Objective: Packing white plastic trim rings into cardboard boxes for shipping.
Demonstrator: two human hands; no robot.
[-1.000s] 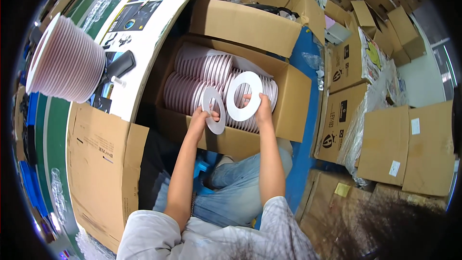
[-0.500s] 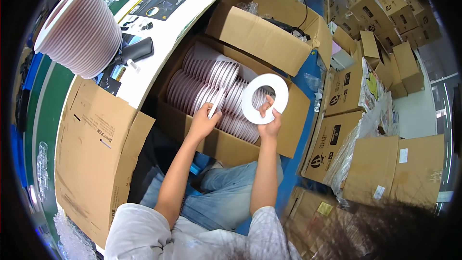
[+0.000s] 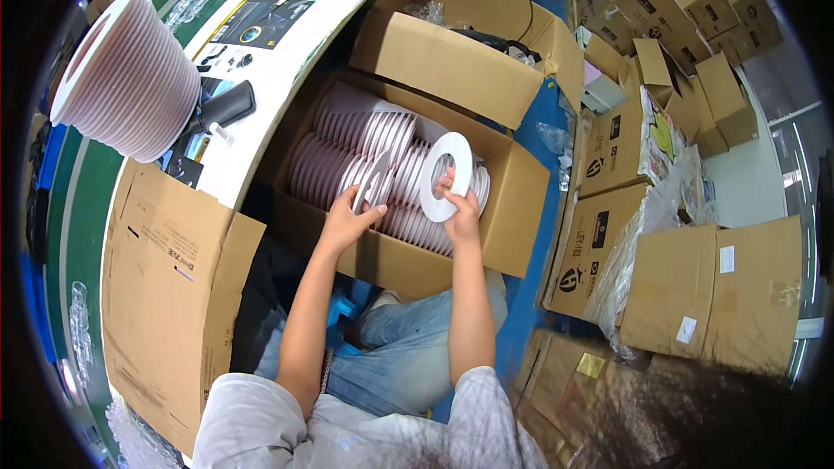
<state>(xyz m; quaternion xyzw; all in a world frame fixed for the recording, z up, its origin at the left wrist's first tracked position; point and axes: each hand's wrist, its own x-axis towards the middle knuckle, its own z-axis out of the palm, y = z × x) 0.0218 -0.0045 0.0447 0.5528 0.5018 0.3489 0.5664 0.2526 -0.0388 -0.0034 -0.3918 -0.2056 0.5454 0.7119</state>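
Tilted toward me, a white flat ring [image 3: 463, 155] is gripped at its lower edge by my right hand [image 3: 463, 215], with fingers showing through its central hole. My left hand [image 3: 346, 224] has its fingers and thumb around another thin ring [image 3: 374, 181], seen nearly edge-on and in shade. Both hands are over an open cardboard box [image 3: 524, 213]. Inside it, rows of similar white rings [image 3: 326, 169] stand on edge, packed close together; my hands hide part of them.
At left, a tall stack of rings [image 3: 130, 78] stands on the white table [image 3: 261, 91] near a black handled object [image 3: 228, 102]. Another open carton [image 3: 443, 61] adjoins the box at the back. Cartons [image 3: 599, 234] and plastic wrap line the right side. A person's white sleeve shows at the top.
The ring in my right hand has turned to a narrower angle. My left hand's ring has turned too, showing more of its face. The whole view has shifted slightly.
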